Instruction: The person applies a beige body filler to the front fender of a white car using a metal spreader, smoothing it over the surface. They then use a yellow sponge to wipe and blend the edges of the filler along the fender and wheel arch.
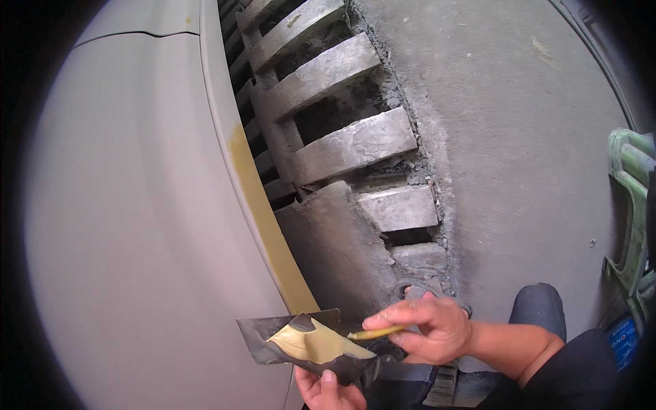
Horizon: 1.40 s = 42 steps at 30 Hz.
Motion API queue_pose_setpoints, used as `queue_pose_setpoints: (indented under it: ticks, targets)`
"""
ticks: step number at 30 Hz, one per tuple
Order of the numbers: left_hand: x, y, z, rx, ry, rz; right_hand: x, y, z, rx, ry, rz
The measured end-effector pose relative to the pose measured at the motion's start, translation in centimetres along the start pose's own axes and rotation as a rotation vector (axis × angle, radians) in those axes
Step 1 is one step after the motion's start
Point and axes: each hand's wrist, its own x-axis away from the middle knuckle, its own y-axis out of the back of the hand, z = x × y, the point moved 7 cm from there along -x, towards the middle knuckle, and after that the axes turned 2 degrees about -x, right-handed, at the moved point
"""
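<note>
My left hand point(329, 392) grips the near edge of a thin dark board point(257, 339), thumb on top. A smooth mound of yellow putty point(316, 343) covers much of that board. Just right of the putty, my right hand point(441, 331) pinches a thin, putty-coloured spreader point(377, 333) between thumb and fingers, its tip close to the board's right end. On the left stands a pale vehicle body panel point(137, 232). A yellow-brown putty strip point(263, 222) runs along the panel's edge, down to behind the board.
Dusty slatted grating point(355, 143) with dark gaps lies beyond the panel, beside a flat slab point(335, 246). Grey concrete floor point(519, 164) stretches to the right. A pale green plastic stool point(632, 198) and a blue printed item point(623, 344) sit at the right rim.
</note>
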Motion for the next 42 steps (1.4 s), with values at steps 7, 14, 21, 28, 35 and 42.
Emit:
queue_pose_setpoints:
  ticks: [7, 14, 21, 28, 35, 42]
  targets:
    - [0.5, -0.4, -1.1, -0.011, -0.115, -0.033, 4.4, -2.3, -1.6, -0.001, 0.015, 0.037]
    - [0.9, 0.7, -0.3, -0.067, -0.096, 0.026, 1.8, 3.4, -8.2, 0.327, -0.279, -0.018]
    - [1.1, 3.9, 0.7, -0.266, -0.296, 0.033, -22.6, 9.4, -13.6, 0.167, 0.034, -0.454]
    - [1.4, 6.3, 3.7, -0.191, -0.084, -0.011, -32.8, 5.9, -13.1, -0.261, 0.077, -0.574]
    - [0.9, 6.3, 4.4, -0.118, -0.03, -0.003, -30.2, 3.4, -14.3, -0.273, 0.051, -0.52]
    - [0.5, 4.6, 3.6, -0.125, -0.104, 0.028, -20.2, 0.6, -18.2, -0.246, -0.205, -0.325]
